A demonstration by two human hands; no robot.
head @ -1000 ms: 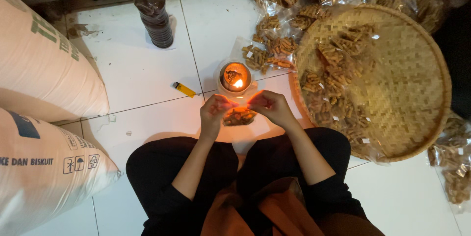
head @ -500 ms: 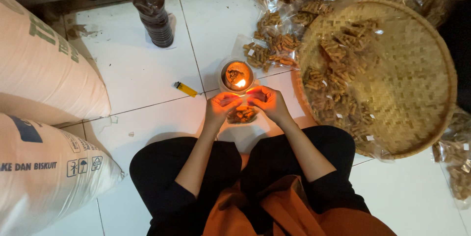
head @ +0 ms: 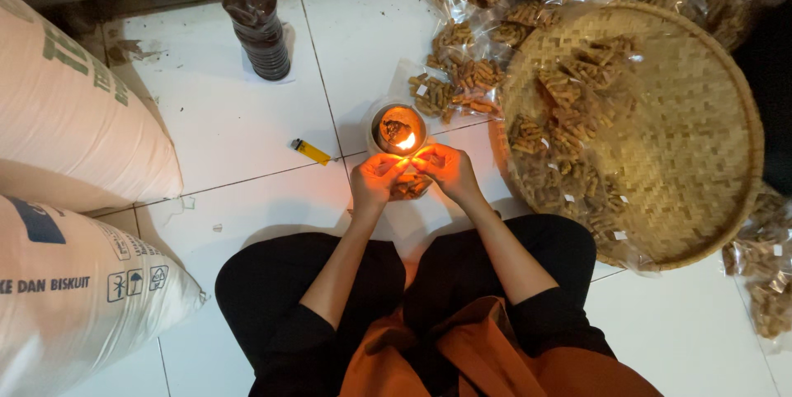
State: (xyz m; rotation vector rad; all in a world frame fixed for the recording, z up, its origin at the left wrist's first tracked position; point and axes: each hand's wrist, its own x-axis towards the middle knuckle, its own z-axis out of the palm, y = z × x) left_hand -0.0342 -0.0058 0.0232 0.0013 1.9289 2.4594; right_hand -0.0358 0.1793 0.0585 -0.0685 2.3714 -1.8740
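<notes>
Here both hands (head: 412,174) pinch snack packet (head: 410,188) beside flame (head: 407,140).

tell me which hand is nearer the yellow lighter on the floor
Left. The left hand is just right of the yellow lighter in the picture, apart from it, with bare tile between. The right hand lies farther off, beyond the left hand, by the small flame.

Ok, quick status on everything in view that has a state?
Lamp: lit, flame at its near rim.
Packet: held by both hands with its top edge at the flame.
Left hand: pinching the packet.
Right hand: pinching the packet.
Bottle: upright, capped, dark liquid nearly to the neck.
Lighter: lying flat on the floor, untouched.
Tray: partly covered with filled packets.
Sacks: full, lying on their sides.
</notes>
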